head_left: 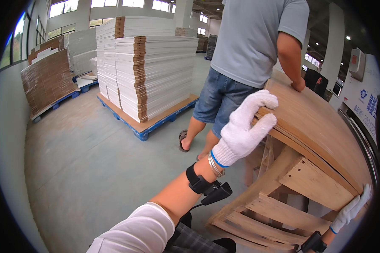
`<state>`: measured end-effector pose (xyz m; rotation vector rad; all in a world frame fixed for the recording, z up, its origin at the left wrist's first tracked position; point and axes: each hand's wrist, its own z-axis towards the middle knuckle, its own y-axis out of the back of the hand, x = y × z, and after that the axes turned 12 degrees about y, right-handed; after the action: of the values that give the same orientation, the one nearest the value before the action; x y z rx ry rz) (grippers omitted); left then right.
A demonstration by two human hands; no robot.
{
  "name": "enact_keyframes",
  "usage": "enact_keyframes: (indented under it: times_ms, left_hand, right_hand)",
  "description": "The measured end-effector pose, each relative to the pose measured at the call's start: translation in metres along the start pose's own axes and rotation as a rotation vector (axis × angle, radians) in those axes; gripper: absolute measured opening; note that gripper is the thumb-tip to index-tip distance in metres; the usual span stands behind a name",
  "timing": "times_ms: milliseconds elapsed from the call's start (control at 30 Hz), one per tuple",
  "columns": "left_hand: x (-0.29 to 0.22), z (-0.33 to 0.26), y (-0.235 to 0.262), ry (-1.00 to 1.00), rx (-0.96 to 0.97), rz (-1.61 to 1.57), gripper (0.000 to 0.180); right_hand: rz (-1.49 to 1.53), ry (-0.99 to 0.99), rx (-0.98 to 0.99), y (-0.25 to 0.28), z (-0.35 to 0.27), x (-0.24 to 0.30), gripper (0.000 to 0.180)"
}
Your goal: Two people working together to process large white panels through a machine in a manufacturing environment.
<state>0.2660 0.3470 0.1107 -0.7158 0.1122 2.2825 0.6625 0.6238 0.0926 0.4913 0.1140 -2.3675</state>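
— Gloved and curled, the left hand (245, 128) wraps its fingers over the near edge of the stack of brown cardboard sheets (321, 126), thumb below, so the pile is clamped from the side. Why there?

— That edge overhangs the wooden frame (278, 198) beneath, so it looks like the easiest place to get a hold.

— And the right hand (350, 208)?

— Also gloved, down at the lower corner of the same stack, fingers laid along its edge; whether they close under it I cannot tell.

— So the sheets sit where?

— Flat on the frame, at the person's right. A co-worker's hand (299, 85) rests on the far edge, seemingly steadying that end.

— Behind?

— White sheet stacks (156, 71) on a blue pallet (145, 133).
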Motion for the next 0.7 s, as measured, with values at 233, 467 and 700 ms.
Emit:
enact_keyframes:
  times_ms: [233, 467, 700]
  left_hand:
    - [-0.001, 0.001, -0.003, 0.011, -0.006, -0.045, 0.029]
    - [0.006, -0.003, -0.002, 0.023, -0.027, -0.049, 0.034]
    - [0.007, -0.004, -0.010, 0.057, -0.043, -0.053, 0.038]
  right_hand:
    - [0.037, -0.028, -0.082, 0.007, 0.020, 0.030, 0.038]
    - [0.075, -0.058, -0.138, 0.000, 0.024, 0.039, 0.036]
    - [0.089, -0.074, -0.143, 0.006, 0.024, 0.035, 0.037]
